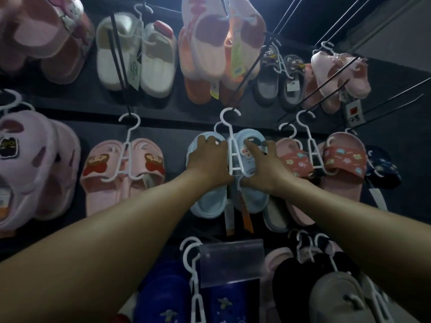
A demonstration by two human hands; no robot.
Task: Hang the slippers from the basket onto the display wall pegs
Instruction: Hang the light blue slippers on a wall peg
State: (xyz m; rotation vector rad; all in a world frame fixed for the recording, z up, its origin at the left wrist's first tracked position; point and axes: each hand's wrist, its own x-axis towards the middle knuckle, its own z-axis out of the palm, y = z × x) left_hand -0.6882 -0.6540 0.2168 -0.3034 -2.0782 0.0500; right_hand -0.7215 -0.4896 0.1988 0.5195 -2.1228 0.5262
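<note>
both arms up at the dark display wall point(177, 113). left hand point(207, 159) lies flat, fingers spread, on the toe of the left light-blue slipper point(205, 201). right hand point(263, 166) has fingers spread over the right light-blue slipper point(254, 197), near its cartoon patch. white hanger point(229, 145) sits between the hands, its hook on a peg above them. pink pair point(121, 173) left of the left hand, red-strap pair point(335, 164) right of the right hand. basket not in view.
</note>
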